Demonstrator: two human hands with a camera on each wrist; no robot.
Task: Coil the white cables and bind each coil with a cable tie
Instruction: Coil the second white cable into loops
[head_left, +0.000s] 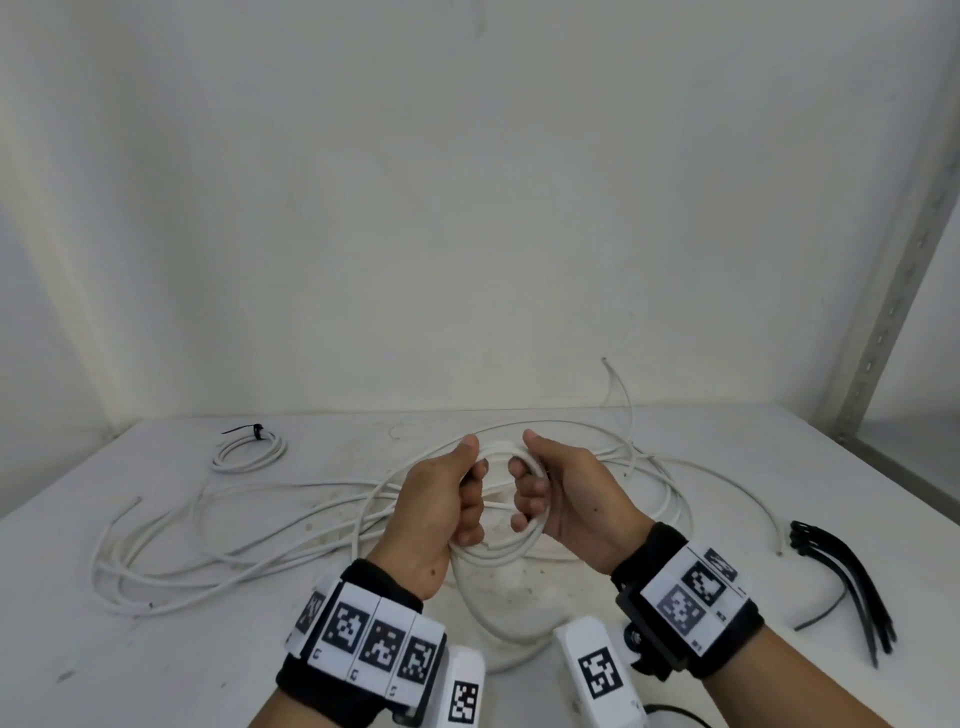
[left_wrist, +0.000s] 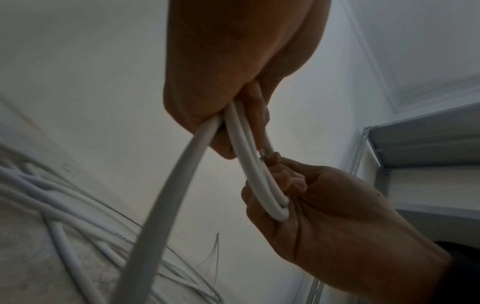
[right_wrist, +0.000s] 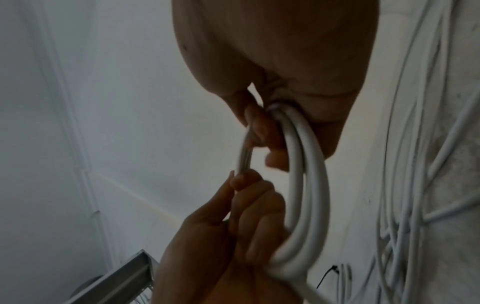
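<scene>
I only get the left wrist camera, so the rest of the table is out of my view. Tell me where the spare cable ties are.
Observer: The black cable ties lie in a bundle on the table, to the right of the right hand. That hand has its grip on the unbound coil, and nothing touches the ties.
Operator: Report whether any coil is already finished.
Observer: One is. A bound coil lies at the far left of the table with a black tie round it, apart from the loose cables.
</scene>
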